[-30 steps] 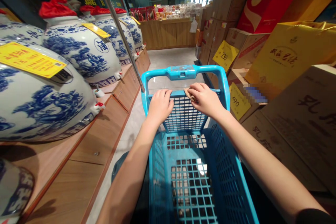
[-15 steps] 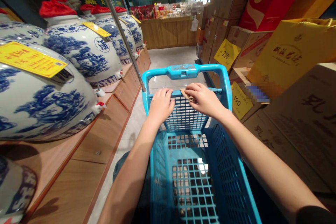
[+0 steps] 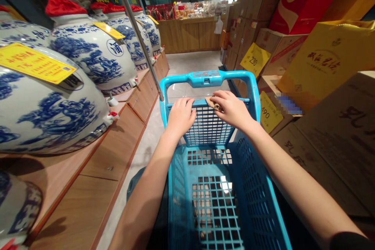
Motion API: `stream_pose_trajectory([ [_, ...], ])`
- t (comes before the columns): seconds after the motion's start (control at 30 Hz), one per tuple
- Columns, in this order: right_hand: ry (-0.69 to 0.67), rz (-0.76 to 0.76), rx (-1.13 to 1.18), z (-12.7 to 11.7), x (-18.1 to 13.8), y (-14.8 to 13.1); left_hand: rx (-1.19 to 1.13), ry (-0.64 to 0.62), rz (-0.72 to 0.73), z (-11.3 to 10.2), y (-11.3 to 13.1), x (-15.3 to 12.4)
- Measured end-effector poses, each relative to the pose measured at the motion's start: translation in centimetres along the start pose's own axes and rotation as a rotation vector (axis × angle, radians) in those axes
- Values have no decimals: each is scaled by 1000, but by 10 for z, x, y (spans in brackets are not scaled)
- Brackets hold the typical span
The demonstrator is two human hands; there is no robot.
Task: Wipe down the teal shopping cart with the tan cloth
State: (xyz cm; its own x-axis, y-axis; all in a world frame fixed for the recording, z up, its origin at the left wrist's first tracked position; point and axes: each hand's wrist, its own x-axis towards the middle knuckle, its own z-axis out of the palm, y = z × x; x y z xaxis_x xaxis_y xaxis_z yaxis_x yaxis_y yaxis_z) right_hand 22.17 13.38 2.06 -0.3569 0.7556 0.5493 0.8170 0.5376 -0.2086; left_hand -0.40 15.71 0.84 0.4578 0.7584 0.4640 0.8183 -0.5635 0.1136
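A blue plastic shopping cart (image 3: 215, 170) with grid walls stands in front of me. My left hand (image 3: 182, 114) has its fingers curled over the left part of the crossbar at the cart's far end. On the right part of that bar, my right hand (image 3: 233, 110) presses a folded light-brown cloth (image 3: 211, 102) against the rim. Most of the cloth is hidden under those fingers. Beyond both hands rises the cart's blue handle (image 3: 207, 79), touched by neither.
Blue-and-white jars (image 3: 90, 58) with red covers line a wooden cabinet (image 3: 99, 160) on the left. A metal pole (image 3: 140, 35) slants up by the cart. Stacked cartons (image 3: 325, 144) and a yellow bag (image 3: 316, 54) crowd the right. A goods counter (image 3: 187, 35) stands ahead.
My right hand has slid a little to the right along the crossbar with the cloth. My left hand stays on the bar, almost unmoved.
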Motion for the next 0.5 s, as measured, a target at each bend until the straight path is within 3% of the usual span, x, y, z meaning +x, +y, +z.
stream_pose_trajectory([
  [0.2,-43,-127,69,1,-1,-1,3,-14,-5,-1,0,0],
  [0.37,22,-4,42,3,-1,6,-8,3,3,1,-1,0],
  [0.5,-1,-41,114,9,-4,0,-33,15,-12,2,-1,0],
])
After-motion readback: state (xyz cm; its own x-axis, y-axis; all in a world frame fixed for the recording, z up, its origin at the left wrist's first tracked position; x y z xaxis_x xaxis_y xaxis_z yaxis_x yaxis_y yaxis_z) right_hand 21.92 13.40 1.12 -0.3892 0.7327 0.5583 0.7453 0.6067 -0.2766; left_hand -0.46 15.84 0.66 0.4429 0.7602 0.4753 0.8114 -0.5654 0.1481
